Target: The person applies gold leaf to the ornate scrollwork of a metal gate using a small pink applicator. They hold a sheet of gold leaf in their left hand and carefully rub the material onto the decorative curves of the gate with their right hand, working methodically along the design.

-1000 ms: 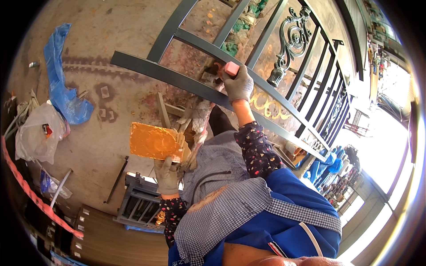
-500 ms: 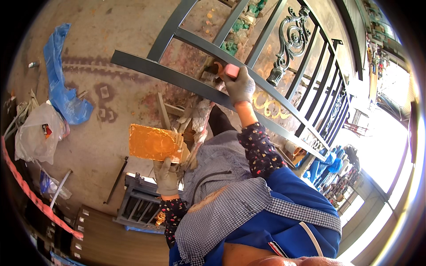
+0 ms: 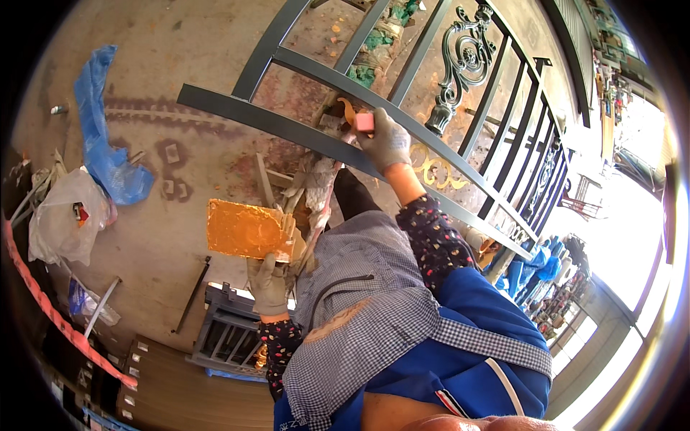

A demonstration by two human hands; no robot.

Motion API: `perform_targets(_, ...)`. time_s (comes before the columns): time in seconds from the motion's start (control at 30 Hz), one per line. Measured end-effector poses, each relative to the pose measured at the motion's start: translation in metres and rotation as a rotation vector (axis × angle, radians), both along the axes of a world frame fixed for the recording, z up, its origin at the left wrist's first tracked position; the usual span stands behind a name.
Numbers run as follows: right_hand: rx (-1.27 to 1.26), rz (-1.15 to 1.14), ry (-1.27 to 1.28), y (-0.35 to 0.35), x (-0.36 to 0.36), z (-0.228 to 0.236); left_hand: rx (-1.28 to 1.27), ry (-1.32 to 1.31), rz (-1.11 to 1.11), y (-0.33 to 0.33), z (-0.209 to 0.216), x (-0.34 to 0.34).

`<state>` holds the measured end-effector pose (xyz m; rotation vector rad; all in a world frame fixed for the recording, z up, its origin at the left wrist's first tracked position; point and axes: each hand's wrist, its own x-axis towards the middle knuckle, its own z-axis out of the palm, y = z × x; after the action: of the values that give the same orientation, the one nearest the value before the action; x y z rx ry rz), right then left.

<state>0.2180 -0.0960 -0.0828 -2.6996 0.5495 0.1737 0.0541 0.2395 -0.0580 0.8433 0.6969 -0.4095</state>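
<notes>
My left hand (image 3: 270, 289), gloved in grey, grips the lower edge of a rectangular board (image 3: 248, 228) coated in orange-gold. Farther out, my gloved right hand (image 3: 390, 141) pinches a small pink block (image 3: 364, 123) between two rails of a dark metal railing (image 3: 327, 77). A thin gold curl (image 3: 348, 109) lies just left of the block, partly hidden. To the right of that hand, a gold scroll ornament (image 3: 437, 171) shows between the same rails. A black scrollwork baluster (image 3: 460, 68) sits among the bars beyond.
Rag-wrapped supports (image 3: 317, 190) stand under the railing. A blue sheet (image 3: 118, 169) and a whitish plastic bag (image 3: 68, 215) lie at left, near a red-wrapped bar (image 3: 61, 323). Dark railing panels (image 3: 224, 327) stand by my left forearm. Blue cloths (image 3: 540, 266) hang at right.
My right hand and the pink block have shifted slightly left and down, uncovering more of the gold curl. The view has shifted a little. My left hand still holds the board.
</notes>
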Motion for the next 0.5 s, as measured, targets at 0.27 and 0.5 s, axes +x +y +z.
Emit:
perform_targets(0.27,0.054,0.095,-0.084,-0.025,-0.015,0.015,-0.020,-0.014,-0.029,-0.016,0.016,0.000)
perform_targets(0.5,-0.030,0.238,-0.064,-0.045,-0.035,-0.003,0.103,-0.032,0.012,-0.024,0.015,-0.015)
